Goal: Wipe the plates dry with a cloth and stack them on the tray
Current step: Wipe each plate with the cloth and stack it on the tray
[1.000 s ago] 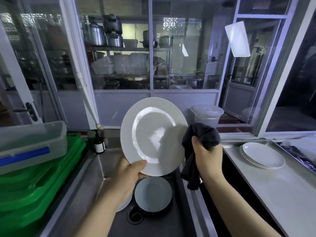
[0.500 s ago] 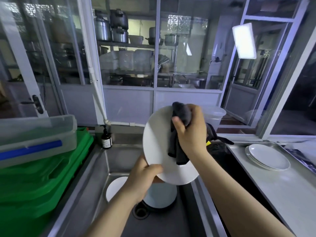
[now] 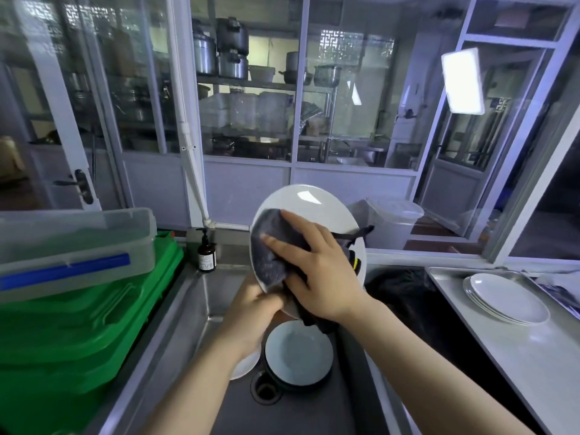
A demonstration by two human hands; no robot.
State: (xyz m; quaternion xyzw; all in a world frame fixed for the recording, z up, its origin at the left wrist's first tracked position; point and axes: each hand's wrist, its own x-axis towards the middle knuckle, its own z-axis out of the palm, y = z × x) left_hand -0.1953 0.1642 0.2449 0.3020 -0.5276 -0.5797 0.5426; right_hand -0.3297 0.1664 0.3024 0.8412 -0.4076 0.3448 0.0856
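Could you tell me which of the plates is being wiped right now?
The tilted plate over the sink, under the cloth; the others lie flat.

Glass partition windows [image 3: 248, 89], steel sink [image 3: 201, 309], bright panel light [image 3: 463, 80]

Bare forearms, apparently unadorned hands [image 3: 320, 271]

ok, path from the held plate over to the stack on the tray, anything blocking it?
Nothing visible. The plate, in the left hand over the sink, has open air rightward to the stacked plates on the tray. Only the cloth under the right hand covers it.
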